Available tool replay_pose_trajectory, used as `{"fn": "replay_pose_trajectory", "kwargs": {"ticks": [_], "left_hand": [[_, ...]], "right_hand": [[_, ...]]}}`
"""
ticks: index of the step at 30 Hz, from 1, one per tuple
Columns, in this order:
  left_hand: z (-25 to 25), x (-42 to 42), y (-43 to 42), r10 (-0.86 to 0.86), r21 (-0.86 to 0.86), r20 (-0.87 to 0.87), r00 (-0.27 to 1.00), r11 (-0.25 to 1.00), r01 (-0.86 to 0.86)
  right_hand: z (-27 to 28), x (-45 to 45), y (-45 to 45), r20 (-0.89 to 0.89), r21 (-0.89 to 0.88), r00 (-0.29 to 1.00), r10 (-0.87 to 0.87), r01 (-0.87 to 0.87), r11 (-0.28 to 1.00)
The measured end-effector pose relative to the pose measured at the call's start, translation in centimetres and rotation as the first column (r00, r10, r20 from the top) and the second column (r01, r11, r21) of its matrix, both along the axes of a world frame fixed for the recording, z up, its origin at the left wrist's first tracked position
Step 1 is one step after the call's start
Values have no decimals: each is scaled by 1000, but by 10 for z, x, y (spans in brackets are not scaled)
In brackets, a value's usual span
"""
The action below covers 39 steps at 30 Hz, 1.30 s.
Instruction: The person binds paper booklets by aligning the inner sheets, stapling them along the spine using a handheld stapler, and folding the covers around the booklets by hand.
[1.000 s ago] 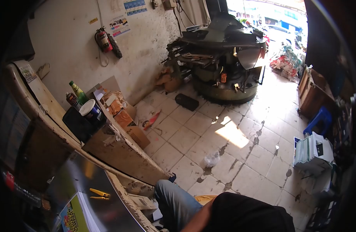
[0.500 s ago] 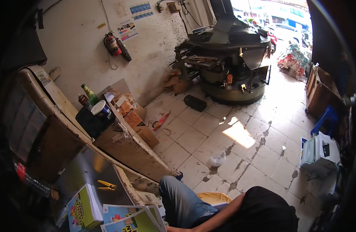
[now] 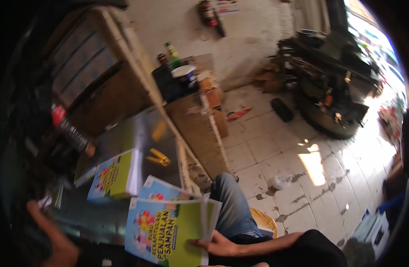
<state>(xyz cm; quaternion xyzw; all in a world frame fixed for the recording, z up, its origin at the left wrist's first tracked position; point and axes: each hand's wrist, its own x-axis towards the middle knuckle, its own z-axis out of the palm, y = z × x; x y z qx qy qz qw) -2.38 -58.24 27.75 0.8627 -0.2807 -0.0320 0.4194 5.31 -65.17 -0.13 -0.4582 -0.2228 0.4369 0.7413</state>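
My right hand (image 3: pixel 218 244) is closed on a booklet (image 3: pixel 164 229) with a blue and green cover, its thumb lying over the cover. The cover reads "Penjualan Sampah". Partly beneath it lies another like booklet (image 3: pixel 158 186). A stack of the same booklets (image 3: pixel 111 175) rests on the dark shiny tabletop (image 3: pixel 140 133). At the far left, what looks like my left hand (image 3: pixel 34 207) is beside a small white thing (image 3: pixel 45 202); blur and shade hide its fingers. A yellow two-armed tool (image 3: pixel 158 156) lies by the stack.
A bottle with a red label (image 3: pixel 58 115) is at the table's left. Beyond stands a wooden panel (image 3: pixel 191 120), with a tub (image 3: pixel 184 73) and bottles behind it. A yellow basket (image 3: pixel 266 220) sits by my knee (image 3: pixel 226 189). Dark machinery (image 3: pixel 329 98) stands on the tiled floor.
My view has swung left and down, so the room appears shifted right. The held booklet and my right hand now show more fully. An arm has come into view at the left.
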Motion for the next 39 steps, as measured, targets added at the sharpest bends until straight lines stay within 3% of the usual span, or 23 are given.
{"fn": "replay_pose_trajectory", "kwargs": {"ticks": [1, 4, 6, 9, 12, 15, 17, 18, 20, 22, 23, 24, 25, 26, 27, 29, 31, 32, 33, 34, 35, 37, 39], "left_hand": [[-2, -2, 6, 23, 7, 66, 998, 1000, -23], [-14, -9, 19, 56, -4, 213, 975, 998, -56], [-25, -13, 27, 77, -1, 292, 953, 997, -80], [-30, -11, 34, 79, -27, 399, 914, 997, -74], [-16, -14, 32, 138, -92, 274, 952, 989, -117], [0, -9, 33, 108, 151, 126, 986, 980, -127], [-30, -12, 44, 231, 56, 382, 895, 961, -272], [-36, -12, 50, 306, 24, 451, 838, 935, -354], [-16, -6, 66, 590, 82, 332, 736, 759, -645], [-57, -1, 120, 729, 157, 424, 538, 526, -836], [-75, -2, 139, 822, 201, 378, 425, 376, -905], [-102, -9, 162, 845, 251, 414, 340, 253, -934], [-128, -16, 176, 883, 263, 411, 226, 123, -957], [-148, -21, 185, 912, 306, 392, 120, -7, -952], [-173, -30, 188, 912, 318, 390, 126, -5, -948], [-218, -40, 199, 899, 305, 438, 31, -116, -945], [-248, -41, 202, 807, 296, 583, 94, -103, -950], [-249, -36, 201, 852, 113, 523, 4, -64, -992], [-244, -35, 199, 860, 143, 510, 5, -79, -987], [-239, -34, 196, 839, 148, 541, -59, -164, -975], [-236, -34, 193, 807, 141, 574, -136, -261, -955], [-236, -35, 191, 809, 162, 555, -193, -333, -929], [-233, -33, 193, 933, 35, 351, -74, -93, -995]], "right_hand": [[8, 0, -6, -26, -94, 1000, 0, -3, 996], [9, -5, -17, 86, -98, 991, -101, 109, 989], [20, -1, -20, 244, -196, 953, -182, 232, 953], [18, 3, -15, 145, -231, 959, -242, 270, 935], [12, -2, -13, 139, -235, 954, -266, 292, 927], [15, -4, -7, 61, -285, 955, -291, 296, 912], [-25, -5, -3, -56, -90, 966, -252, 247, 965], [-69, -6, 1, 110, -154, 962, -250, 265, 952], [-11, 5, 6, 119, -177, 965, -234, 253, 951], [-2, 11, 8, 112, -174, 959, -260, 276, 945], [-1, 18, 2, 227, -184, 930, -289, 332, 925], [0, 23, -4, 338, -192, 890, -308, 385, 903], [1, 28, -5, 265, -130, 820, -507, 551, 824], [-10, 48, -8, 373, -112, 745, -553, 627, 771], [-22, 63, -13, 469, -95, 661, -585, 697, 711], [8, 85, -11, 334, -97, 692, -640, 701, 706], [1, 93, -10, 462, -234, 755, -465, 610, 757], [3, 92, -7, 440, -258, 775, -454, 593, 763], [7, 92, -2, 409, -285, 802, -435, 565, 775], [22, 98, -1, 386, -336, 841, -379, 511, 791], [26, 105, -2, 509, -339, 809, -295, 503, 795], [33, 123, -10, 516, -418, 854, -67, 320, 850], [53, 125, -8, 442, -527, 897, -9, 268, 806]]}}
